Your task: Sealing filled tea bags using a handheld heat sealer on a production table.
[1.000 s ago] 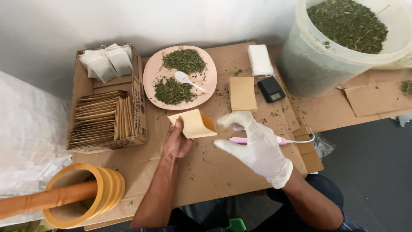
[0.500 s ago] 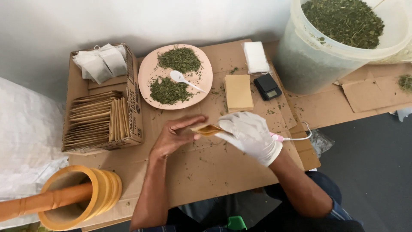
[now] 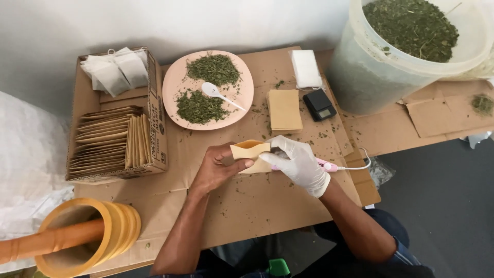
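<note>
My bare left hand and my white-gloved right hand both hold a small tan paper pouch over the cardboard work surface. The pouch's mouth is spread open and faces up. The left fingers pinch its left side; the gloved fingers grip its right side. A pink tool with a white cord lies just behind the right hand. Farther back sits a pink plate with two heaps of dried green herb and a white plastic spoon.
A cardboard box at left holds several tan pouches and white sachets. A stack of flat tan pouches, a small black scale and a white pad lie behind. A big tub of dried herb stands right; a yellow mortar with pestle front left.
The pouch was held up flat in the left hand, then both hands came together on it. Now its mouth is pulled open between both hands.
</note>
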